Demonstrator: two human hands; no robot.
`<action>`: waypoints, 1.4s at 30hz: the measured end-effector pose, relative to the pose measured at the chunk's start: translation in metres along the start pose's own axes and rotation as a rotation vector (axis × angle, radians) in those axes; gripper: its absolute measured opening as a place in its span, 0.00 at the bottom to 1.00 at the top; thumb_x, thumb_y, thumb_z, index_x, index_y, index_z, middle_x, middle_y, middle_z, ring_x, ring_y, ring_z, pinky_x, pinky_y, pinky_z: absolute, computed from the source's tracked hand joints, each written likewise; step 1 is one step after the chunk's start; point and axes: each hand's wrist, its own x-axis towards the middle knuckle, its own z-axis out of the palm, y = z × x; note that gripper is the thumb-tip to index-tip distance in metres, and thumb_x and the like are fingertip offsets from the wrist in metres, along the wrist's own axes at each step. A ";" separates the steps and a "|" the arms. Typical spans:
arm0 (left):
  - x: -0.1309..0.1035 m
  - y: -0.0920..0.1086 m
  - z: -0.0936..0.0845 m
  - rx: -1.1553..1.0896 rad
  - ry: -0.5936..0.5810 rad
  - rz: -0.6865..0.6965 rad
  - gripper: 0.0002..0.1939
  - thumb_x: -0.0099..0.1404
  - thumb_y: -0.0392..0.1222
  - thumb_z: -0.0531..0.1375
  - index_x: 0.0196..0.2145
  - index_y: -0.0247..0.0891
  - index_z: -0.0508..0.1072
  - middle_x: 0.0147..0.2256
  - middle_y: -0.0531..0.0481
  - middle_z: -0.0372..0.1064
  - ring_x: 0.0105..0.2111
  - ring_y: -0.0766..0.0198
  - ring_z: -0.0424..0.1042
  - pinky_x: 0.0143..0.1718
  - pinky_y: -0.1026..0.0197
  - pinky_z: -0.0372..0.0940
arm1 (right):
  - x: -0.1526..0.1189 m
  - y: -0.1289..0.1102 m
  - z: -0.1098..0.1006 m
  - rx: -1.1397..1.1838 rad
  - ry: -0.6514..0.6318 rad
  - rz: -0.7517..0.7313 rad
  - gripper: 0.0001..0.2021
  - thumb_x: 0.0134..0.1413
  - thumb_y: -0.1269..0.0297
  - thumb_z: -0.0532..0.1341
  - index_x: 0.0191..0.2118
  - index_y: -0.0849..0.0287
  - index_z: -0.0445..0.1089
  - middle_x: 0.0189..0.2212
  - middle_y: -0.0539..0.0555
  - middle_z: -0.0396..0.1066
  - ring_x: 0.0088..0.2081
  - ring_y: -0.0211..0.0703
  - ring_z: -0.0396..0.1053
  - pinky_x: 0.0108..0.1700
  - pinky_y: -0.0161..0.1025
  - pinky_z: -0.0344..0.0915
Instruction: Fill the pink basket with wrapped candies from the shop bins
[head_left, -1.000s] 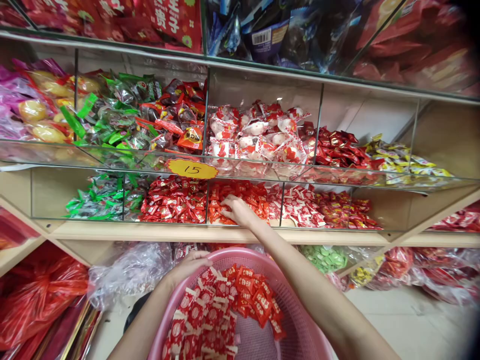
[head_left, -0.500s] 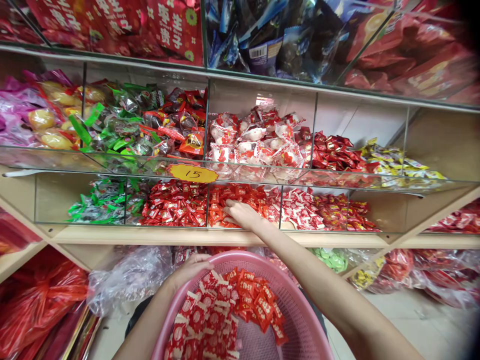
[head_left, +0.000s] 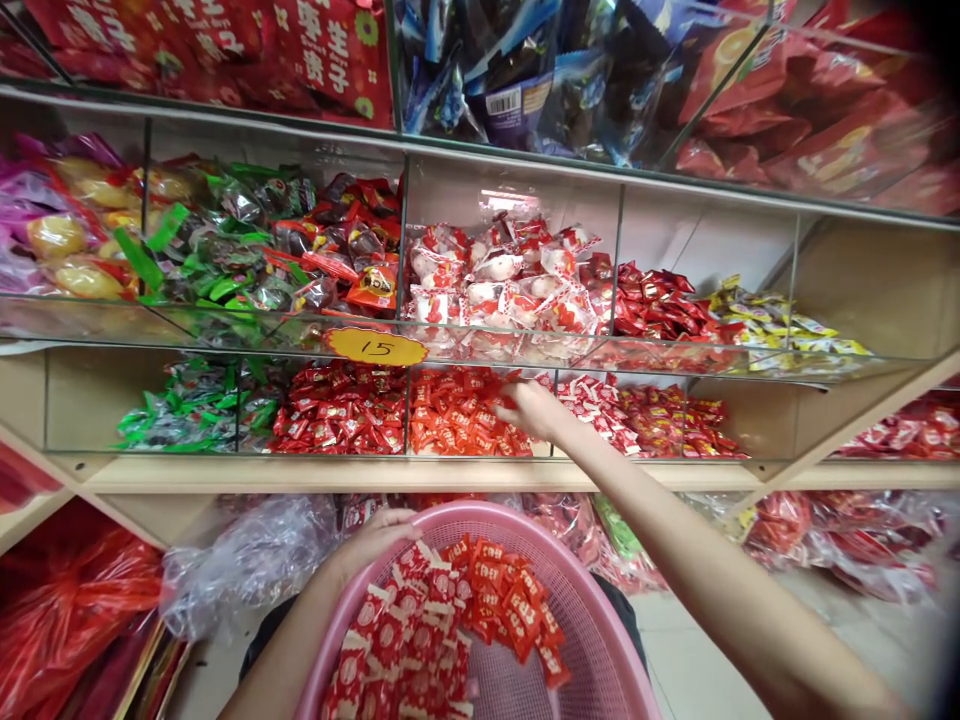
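Note:
My left hand (head_left: pixel 380 540) is closed over the left part of the rim of a pink plastic basket (head_left: pixel 592 560). Inside the basket, red-and-white wrapped candies (head_left: pixel 401 640) fill the left side, and orange-red wrapped candies (head_left: pixel 510 595) lie at the upper right. My right hand (head_left: pixel 531 408) reaches into a lower shelf compartment, over the right part of a heap of orange-red wrapped candies (head_left: pixel 454 415). Its fingers are bent and apart, pointing left at the heap; I see no candy held in them.
Glass dividers split the shelves into bins; a wooden shelf edge (head_left: pixel 360 473) runs between basket and bins. A yellow tag (head_left: pixel 379 347) marked 15 hangs on the glass lip above. Clear plastic bags (head_left: pixel 251 560) and a red bag (head_left: pixel 75 610) lie below left.
My right hand has moved right across the orange-red candies, uncovering the middle of the heap. The view has shifted slightly. My left hand stays on the basket rim.

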 end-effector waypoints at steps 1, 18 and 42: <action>0.000 0.000 0.001 0.004 -0.003 0.003 0.12 0.48 0.45 0.57 0.27 0.35 0.73 0.24 0.54 0.68 0.28 0.66 0.64 0.32 0.66 0.56 | -0.001 0.003 0.000 -0.019 -0.034 0.036 0.15 0.55 0.58 0.49 0.35 0.64 0.66 0.33 0.60 0.68 0.37 0.43 0.66 0.38 0.34 0.56; -0.002 0.004 0.001 0.003 -0.018 -0.001 0.12 0.49 0.45 0.57 0.27 0.34 0.73 0.25 0.54 0.67 0.28 0.65 0.63 0.31 0.66 0.55 | 0.017 0.007 0.014 -0.012 -0.139 0.053 0.13 0.47 0.60 0.58 0.37 0.63 0.66 0.37 0.61 0.66 0.38 0.45 0.65 0.36 0.34 0.57; -0.005 0.010 0.003 0.010 -0.011 0.000 0.13 0.49 0.47 0.57 0.29 0.35 0.73 0.28 0.52 0.69 0.33 0.63 0.65 0.35 0.65 0.56 | 0.033 0.017 0.013 0.406 -0.368 0.035 0.13 0.34 0.55 0.61 0.23 0.61 0.64 0.19 0.44 0.56 0.22 0.31 0.51 0.25 0.30 0.48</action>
